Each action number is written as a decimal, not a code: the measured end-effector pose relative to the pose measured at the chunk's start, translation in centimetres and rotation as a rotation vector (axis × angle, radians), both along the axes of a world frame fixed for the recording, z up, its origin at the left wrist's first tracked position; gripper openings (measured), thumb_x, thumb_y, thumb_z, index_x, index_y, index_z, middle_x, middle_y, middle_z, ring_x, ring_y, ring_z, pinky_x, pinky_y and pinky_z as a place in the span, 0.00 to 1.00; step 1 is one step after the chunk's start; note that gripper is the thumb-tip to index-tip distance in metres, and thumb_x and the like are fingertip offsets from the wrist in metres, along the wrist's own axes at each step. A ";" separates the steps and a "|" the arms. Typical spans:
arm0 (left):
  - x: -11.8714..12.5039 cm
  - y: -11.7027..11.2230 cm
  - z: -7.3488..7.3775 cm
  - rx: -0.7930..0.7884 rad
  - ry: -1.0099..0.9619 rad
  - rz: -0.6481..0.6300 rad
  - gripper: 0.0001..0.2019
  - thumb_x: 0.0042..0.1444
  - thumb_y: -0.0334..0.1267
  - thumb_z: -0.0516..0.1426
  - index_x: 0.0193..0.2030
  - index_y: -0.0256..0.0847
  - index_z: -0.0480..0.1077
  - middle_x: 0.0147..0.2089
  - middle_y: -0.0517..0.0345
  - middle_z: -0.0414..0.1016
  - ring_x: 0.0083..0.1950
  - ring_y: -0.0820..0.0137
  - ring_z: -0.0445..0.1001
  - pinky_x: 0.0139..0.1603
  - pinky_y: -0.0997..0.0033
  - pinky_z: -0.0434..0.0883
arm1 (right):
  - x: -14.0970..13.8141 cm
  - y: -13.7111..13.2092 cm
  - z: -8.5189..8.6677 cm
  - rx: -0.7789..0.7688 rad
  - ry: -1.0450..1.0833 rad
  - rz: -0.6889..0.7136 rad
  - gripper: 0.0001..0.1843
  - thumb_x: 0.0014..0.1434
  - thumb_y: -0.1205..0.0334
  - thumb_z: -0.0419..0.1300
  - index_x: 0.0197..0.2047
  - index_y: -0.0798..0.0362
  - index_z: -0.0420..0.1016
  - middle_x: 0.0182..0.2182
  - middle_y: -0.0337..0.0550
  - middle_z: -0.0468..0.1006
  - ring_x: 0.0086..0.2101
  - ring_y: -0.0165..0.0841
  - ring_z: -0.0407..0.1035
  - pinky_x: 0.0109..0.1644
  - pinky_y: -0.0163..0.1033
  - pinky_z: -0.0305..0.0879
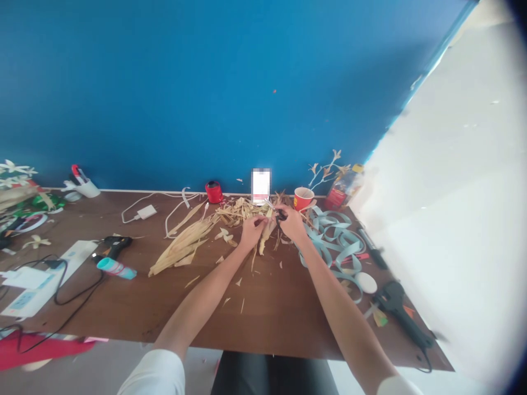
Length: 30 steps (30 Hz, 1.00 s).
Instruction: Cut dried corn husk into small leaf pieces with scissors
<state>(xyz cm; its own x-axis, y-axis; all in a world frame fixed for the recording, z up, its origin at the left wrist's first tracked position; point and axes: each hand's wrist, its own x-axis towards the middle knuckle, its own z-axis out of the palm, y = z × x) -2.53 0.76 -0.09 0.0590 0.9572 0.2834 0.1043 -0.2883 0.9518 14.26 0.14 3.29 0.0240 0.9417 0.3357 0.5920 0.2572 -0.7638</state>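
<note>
Both my arms reach forward over a brown table [267, 307] to its far middle. My left hand [252, 229] is closed on a pale dried husk strip [265, 237] that hangs down between the hands. My right hand [291, 222] is closed on small dark-handled scissors [280, 215], held right against the top of that strip. A heap of dried husk strips [236, 211] lies just behind the hands, and a long bundle of husks [181, 247] lies to the left. Small cut scraps are scattered on the table in front of the hands.
Light blue ribbon loops [333, 241] lie right of my right hand, with a red paper cup [303, 198] behind. A black glue gun [401, 310] rests near the right edge, another glue gun [115, 244] and a teal tube [117, 269] at left. Cables, a charger [146, 212] and a red tape roll [214, 192] lie by the blue wall.
</note>
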 end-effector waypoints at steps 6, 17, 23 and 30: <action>-0.3 0.4 -0.3 -0.033 -0.005 0.069 0.05 0.50 0.37 0.61 0.30 0.37 0.77 0.30 0.54 0.78 0.32 0.68 0.73 0.39 0.68 0.68 | -0.2 -0.2 0.3 0.021 0.077 -0.066 0.18 0.50 0.64 0.59 0.46 0.50 0.76 0.33 0.41 0.82 0.35 0.37 0.75 0.41 0.39 0.69; -0.2 0.5 -0.6 -0.003 0.174 0.042 0.07 0.54 0.37 0.57 0.32 0.37 0.76 0.30 0.57 0.76 0.30 0.71 0.71 0.35 0.71 0.67 | -0.8 -0.2 -0.1 -0.030 0.170 0.110 0.23 0.47 0.67 0.60 0.49 0.52 0.75 0.33 0.43 0.82 0.35 0.37 0.76 0.42 0.39 0.71; -0.1 0.2 -0.1 -0.004 0.222 0.011 0.07 0.54 0.37 0.58 0.32 0.37 0.75 0.29 0.57 0.75 0.30 0.71 0.70 0.34 0.71 0.66 | -0.6 0.0 -0.6 0.002 0.051 0.080 0.22 0.47 0.68 0.58 0.48 0.51 0.77 0.31 0.41 0.80 0.31 0.35 0.73 0.38 0.38 0.69; -0.1 0.0 0.4 0.008 0.232 -0.012 0.05 0.53 0.34 0.56 0.31 0.38 0.74 0.31 0.57 0.76 0.33 0.70 0.72 0.39 0.70 0.68 | -0.5 -0.1 -0.7 0.021 0.016 0.080 0.21 0.46 0.70 0.58 0.45 0.50 0.78 0.31 0.41 0.81 0.32 0.37 0.74 0.38 0.38 0.69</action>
<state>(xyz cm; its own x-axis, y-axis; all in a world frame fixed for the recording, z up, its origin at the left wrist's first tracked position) -2.67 0.77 0.30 0.1345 0.9538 0.2686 0.3165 -0.2982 0.9005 13.75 0.06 2.61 -0.0456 0.9334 0.3558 0.5569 0.3195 -0.7667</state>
